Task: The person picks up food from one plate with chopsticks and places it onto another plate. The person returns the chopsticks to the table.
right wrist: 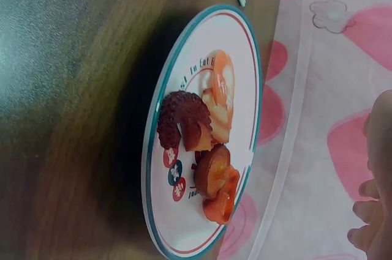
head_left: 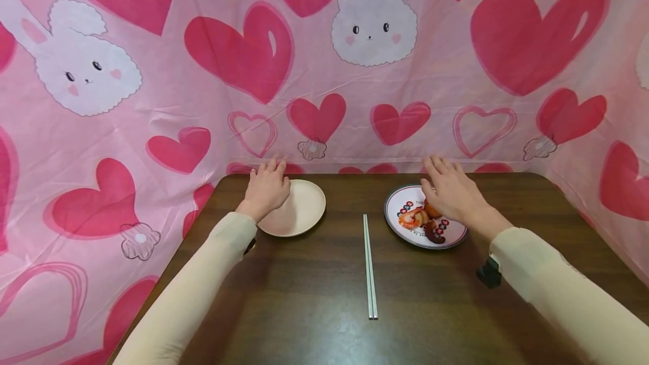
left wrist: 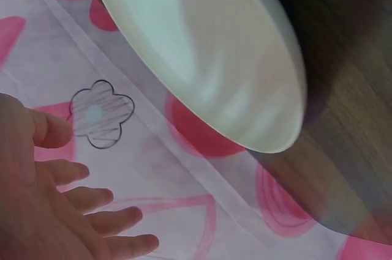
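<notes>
My left hand [head_left: 267,187] hovers at the left edge of a plain cream plate [head_left: 304,207], fingers extended and holding nothing. In the left wrist view the same hand [left wrist: 67,199] shows spread fingers, apart from the plate's rim. Over the back of a printed plate [head_left: 403,234] is my right hand [head_left: 451,190], its fingers also stretched out and empty. That plate has a teal rim and carries several food pieces: a pale orange shrimp-like piece [right wrist: 222,89], a dark red curled piece [right wrist: 184,116] and orange-brown pieces [right wrist: 214,177]. Between the plates lies a pair of pale green chopsticks [head_left: 370,269].
A dark brown wooden table [head_left: 304,297] bears everything. Pink cloth [head_left: 314,78] with red hearts and white rabbits hangs behind it and along both sides. Dark wrist devices [head_left: 489,272] are worn below the cream sleeves [head_left: 563,280].
</notes>
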The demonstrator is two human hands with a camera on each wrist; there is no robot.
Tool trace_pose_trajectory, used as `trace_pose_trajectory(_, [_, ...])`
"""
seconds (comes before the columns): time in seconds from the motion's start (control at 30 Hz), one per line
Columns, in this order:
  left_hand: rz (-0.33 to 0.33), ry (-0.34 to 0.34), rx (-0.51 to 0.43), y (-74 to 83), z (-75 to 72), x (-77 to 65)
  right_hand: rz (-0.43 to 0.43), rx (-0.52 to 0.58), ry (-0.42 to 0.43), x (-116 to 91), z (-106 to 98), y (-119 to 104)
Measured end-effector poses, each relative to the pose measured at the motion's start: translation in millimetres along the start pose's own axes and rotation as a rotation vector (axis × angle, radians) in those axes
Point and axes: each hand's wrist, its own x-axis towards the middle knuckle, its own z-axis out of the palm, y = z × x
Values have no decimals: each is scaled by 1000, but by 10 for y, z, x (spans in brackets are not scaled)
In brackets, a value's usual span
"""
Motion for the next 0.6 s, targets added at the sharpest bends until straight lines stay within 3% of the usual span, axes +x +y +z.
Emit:
trace_pose_trajectory(0.4, [-43, 48, -80, -170, 35, -74, -82, -38, 18, -125, 87, -136])
trace_pose_trajectory(0.6, [-65, 51, -76, -230, 30, -76, -150, -50, 89, -169, 125, -197])
